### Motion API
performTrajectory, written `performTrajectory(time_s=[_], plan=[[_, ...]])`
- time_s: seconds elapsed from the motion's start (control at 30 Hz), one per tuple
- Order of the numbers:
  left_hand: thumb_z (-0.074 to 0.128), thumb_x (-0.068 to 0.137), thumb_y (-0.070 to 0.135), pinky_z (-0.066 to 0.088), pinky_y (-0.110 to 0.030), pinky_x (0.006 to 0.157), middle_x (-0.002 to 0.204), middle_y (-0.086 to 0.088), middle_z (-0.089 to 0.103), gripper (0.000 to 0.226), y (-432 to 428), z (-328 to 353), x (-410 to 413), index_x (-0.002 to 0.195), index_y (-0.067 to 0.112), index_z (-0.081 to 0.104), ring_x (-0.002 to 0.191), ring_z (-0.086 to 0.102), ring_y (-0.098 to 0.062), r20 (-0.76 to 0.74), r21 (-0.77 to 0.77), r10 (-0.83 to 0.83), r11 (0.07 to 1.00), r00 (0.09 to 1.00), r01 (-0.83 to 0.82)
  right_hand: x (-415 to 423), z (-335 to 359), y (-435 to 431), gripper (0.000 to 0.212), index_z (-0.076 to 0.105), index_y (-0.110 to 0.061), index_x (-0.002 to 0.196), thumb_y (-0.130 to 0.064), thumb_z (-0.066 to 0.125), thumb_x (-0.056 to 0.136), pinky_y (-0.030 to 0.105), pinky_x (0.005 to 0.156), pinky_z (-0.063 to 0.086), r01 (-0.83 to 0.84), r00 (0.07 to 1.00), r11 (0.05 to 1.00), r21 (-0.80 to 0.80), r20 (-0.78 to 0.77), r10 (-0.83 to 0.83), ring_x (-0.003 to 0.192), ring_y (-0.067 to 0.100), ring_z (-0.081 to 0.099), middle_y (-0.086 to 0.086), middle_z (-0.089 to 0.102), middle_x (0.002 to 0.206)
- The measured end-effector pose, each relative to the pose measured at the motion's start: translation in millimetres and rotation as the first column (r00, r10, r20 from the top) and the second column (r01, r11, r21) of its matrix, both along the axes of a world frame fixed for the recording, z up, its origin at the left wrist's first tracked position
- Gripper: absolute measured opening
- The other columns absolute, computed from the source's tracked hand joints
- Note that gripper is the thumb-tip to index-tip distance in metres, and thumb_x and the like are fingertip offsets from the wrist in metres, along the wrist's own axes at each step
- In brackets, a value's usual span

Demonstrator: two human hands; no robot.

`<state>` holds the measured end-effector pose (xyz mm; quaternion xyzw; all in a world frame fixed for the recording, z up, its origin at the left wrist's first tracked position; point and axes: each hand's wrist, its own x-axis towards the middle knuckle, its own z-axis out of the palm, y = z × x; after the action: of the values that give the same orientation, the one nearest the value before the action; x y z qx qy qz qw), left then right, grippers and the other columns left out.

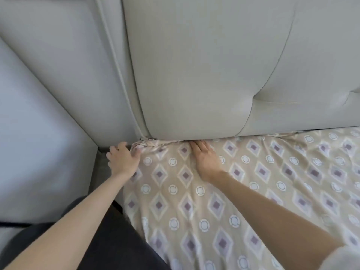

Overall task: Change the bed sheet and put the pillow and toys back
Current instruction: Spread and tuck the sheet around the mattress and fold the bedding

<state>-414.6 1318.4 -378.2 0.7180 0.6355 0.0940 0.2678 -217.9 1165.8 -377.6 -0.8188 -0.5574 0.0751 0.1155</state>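
Sheet (pixel 194 191) spread on; left hand (pixel 123 158) grips its bunched fabric at bed's (pixel 100 166) head corner; right hand (pixel 204 158), fingers straight together, presses sheet under headboard (pixel 194 75); pillow, toys not yet back.

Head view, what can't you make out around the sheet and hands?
Right hand fingertips: head view, hidden under the headboard.
Sheet top edge: head view, hidden by the headboard.
Left hand grip: head view, fingers blurred at the sheet's bunched corner.
Sheet's far side: cut off by the right frame edge.

Padded beige headboard (pixel 214 65); pale wall (pixel 29 133) at left; soft even light.
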Motion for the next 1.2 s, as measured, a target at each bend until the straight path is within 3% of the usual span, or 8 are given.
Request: performTrajectory(time_s=[0.13, 0.2, 0.43, 0.63, 0.83, 0.97, 1.03, 1.2], plan=[[0.04, 0.09, 0.065, 0.043, -0.04, 0.1, 0.131, -0.015, 0.055, 0.072, 17, 0, 2, 0.133, 0.007, 0.051, 0.117, 0.053, -0.034, 0.194, -0.589, 0.275, 0.8, 0.942, -0.113, -13, -2, 13, 0.047, 0.038, -0.01, 0.144, -0.015, 0.036, 0.097, 0.031, 0.117, 0.019, 0.063, 0.997, 0.996, 0.065, -0.056, -0.06, 0.136, 0.023, 0.031, 0.005, 0.041, 0.144], [0.048, 0.088, 0.063, 0.046, -0.042, 0.099, 0.124, -0.014, 0.061, 0.066, 23, 0, 6, 0.127, 0.01, 0.056, 0.11, 0.059, -0.032, 0.262, -0.714, 0.426, 0.689, 0.866, -0.123, -15, -3, 14, 0.046, 0.042, -0.01, 0.142, -0.016, 0.037, 0.096, 0.031, 0.116, 0.02, 0.1, 0.994, 0.991, 0.085, -0.051, -0.096, 0.134, 0.022, 0.034, 0.005, 0.045, 0.141], [0.062, 0.087, 0.044, 0.047, -0.028, 0.071, 0.084, -0.003, 0.063, 0.03, 47, -5, 10, 0.085, 0.015, 0.062, 0.072, 0.057, -0.02, 0.197, -0.745, 0.474, 0.641, 0.858, -0.182, -25, -6, 24, 0.032, 0.057, -0.007, 0.12, -0.016, 0.044, 0.093, 0.037, 0.098, 0.038, 0.177, 0.984, 0.976, 0.124, 0.011, -0.18, 0.117, 0.029, 0.047, 0.01, 0.057, 0.12], [0.043, 0.099, 0.023, 0.045, -0.034, 0.093, 0.126, -0.014, 0.055, 0.033, 61, -21, 26, 0.125, 0.005, 0.053, 0.115, 0.054, -0.03, 0.205, -0.585, 0.368, 0.789, 0.907, -0.188, -30, -5, 28, 0.024, 0.065, -0.007, 0.106, -0.013, 0.051, 0.088, 0.038, 0.082, 0.047, 0.251, 0.968, 0.95, 0.184, -0.024, -0.251, 0.106, 0.029, 0.055, 0.009, 0.064, 0.106], [0.046, 0.098, 0.021, 0.045, -0.033, 0.085, 0.122, -0.017, 0.059, 0.03, 65, -31, 34, 0.12, 0.004, 0.057, 0.108, 0.057, -0.033, 0.172, -0.423, 0.346, 0.871, 0.922, -0.248, -28, -6, 24, 0.028, 0.068, -0.005, 0.104, -0.007, 0.049, 0.085, 0.035, 0.073, 0.051, 0.225, 0.974, 0.936, 0.27, -0.059, -0.217, 0.1, 0.03, 0.061, 0.008, 0.068, 0.1], [0.058, 0.086, 0.056, 0.051, -0.028, 0.06, 0.082, -0.008, 0.07, 0.043, 59, -26, 4, 0.091, 0.013, 0.065, 0.071, 0.064, -0.023, 0.154, -0.779, 0.358, 0.618, 0.921, -0.11, -29, -9, 26, 0.032, 0.068, -0.006, 0.104, -0.011, 0.044, 0.085, 0.033, 0.07, 0.05, 0.252, 0.968, 0.93, 0.267, -0.063, -0.244, 0.096, 0.029, 0.061, 0.008, 0.067, 0.099], [0.065, 0.078, 0.059, 0.055, -0.03, 0.065, 0.081, -0.006, 0.07, 0.043, 56, -29, -14, 0.083, 0.017, 0.065, 0.073, 0.065, -0.022, 0.2, -0.878, 0.337, 0.478, 0.92, 0.016, -30, -9, 27, 0.038, 0.068, -0.006, 0.103, -0.016, 0.036, 0.085, 0.033, 0.07, 0.05, 0.246, 0.969, 0.929, 0.274, -0.063, -0.238, 0.095, 0.029, 0.061, 0.008, 0.067, 0.097], [0.058, 0.083, 0.037, 0.046, -0.029, 0.067, 0.065, -0.001, 0.046, 0.028, 64, -32, -24, 0.062, 0.021, 0.047, 0.061, 0.044, -0.019, 0.205, -0.898, 0.414, 0.44, 0.887, 0.002, -31, -9, 27, 0.034, 0.067, -0.006, 0.105, -0.013, 0.042, 0.083, 0.035, 0.072, 0.049, 0.256, 0.967, 0.93, 0.265, -0.057, -0.25, 0.096, 0.029, 0.061, 0.008, 0.066, 0.099]])
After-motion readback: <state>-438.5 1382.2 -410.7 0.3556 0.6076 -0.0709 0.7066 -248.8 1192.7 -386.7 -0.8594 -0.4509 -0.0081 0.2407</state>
